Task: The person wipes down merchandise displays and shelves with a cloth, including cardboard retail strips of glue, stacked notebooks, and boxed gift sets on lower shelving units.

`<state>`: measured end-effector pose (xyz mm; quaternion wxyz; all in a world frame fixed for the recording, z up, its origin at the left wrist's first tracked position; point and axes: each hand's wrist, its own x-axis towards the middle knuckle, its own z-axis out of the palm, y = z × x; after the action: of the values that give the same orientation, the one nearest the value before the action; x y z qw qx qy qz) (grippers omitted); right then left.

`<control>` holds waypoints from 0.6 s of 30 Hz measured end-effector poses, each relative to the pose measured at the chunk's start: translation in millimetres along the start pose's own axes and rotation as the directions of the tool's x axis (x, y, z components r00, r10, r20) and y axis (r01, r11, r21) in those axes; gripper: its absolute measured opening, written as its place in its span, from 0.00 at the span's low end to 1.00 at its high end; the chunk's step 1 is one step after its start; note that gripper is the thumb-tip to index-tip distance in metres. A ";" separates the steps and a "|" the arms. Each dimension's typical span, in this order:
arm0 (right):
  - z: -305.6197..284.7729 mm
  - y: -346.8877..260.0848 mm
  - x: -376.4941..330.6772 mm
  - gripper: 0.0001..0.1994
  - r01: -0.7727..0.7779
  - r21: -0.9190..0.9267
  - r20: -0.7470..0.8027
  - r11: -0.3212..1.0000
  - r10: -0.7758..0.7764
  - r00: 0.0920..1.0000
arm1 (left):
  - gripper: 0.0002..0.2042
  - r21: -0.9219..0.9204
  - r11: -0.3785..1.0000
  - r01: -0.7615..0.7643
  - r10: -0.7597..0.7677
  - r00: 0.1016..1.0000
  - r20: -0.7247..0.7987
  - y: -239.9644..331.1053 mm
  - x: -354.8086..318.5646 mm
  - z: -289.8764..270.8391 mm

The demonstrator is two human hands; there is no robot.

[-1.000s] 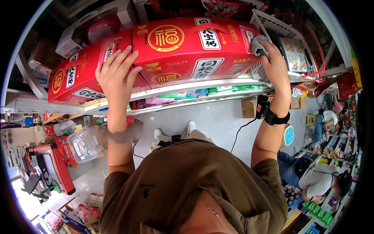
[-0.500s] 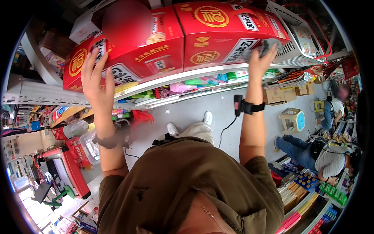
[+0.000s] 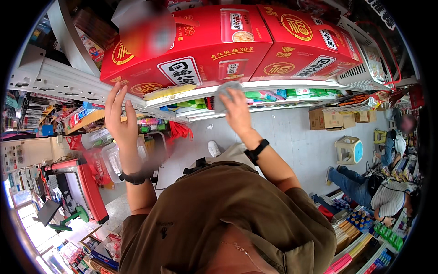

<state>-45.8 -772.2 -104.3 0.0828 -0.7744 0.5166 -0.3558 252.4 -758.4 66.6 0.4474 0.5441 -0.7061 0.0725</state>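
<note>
Right hand point(image 3: 237, 108), gripping a soft, crumpled grey cloth point(image 3: 222, 101) at the front edge of a white metal shelf point(image 3: 278, 85); an upward drag could be snagging the glossy red cardboard cartons point(image 3: 205, 50) above and shifting them. Left hand point(image 3: 121, 119), fingers loosely spread, is holding nothing near the left carton's corner, contact being hard to tell; cartons are showing flat faces and crisp edges.

Counting two big red boxes point(image 3: 205, 48) and one white basket point(image 3: 355, 77) on the white shelf point(image 3: 273, 86). Two hands point(image 3: 122, 116) and one grey cloth point(image 3: 221, 101) by its front edge, then two stools point(image 3: 346, 150) and at least two other people point(image 3: 388, 199) off to its lower right.
</note>
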 end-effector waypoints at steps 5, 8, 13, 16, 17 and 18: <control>53.3 -62.8 30.2 0.25 0.290 0.113 0.223 0.950 -0.309 0.925 | 0.15 0.047 0.999 0.009 -0.009 1.000 0.000 0.4 -6.4 -4.9; 79.3 -87.3 40.9 0.22 0.387 0.145 0.233 0.911 -0.412 0.881 | 0.15 0.023 1.000 0.016 -0.017 1.000 0.018 3.7 -7.5 -0.9; 71.0 -73.5 46.7 0.17 0.380 0.117 0.160 0.917 -0.396 0.904 | 0.15 0.041 0.997 0.069 -0.071 0.996 0.053 3.1 -8.1 4.4; 32.0 -38.2 42.7 0.18 0.347 0.098 0.138 0.933 -0.358 0.923 | 0.15 0.053 0.999 0.015 -0.016 0.999 0.032 10.3 -1.6 15.3; 18.2 -22.8 38.3 0.18 0.314 0.076 0.135 0.946 -0.322 0.937 | 0.15 0.053 0.998 -0.019 0.018 1.000 0.022 14.7 2.8 21.2; 4.7 -7.9 34.1 0.19 0.285 0.050 0.132 0.957 -0.289 0.948 | 0.15 0.057 0.998 -0.020 0.020 1.000 0.004 20.4 6.1 26.1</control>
<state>-29.7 -799.0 -87.9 0.0776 -0.8625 0.3861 -0.3178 220.9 -770.0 63.4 0.4297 0.5497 -0.7100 0.0958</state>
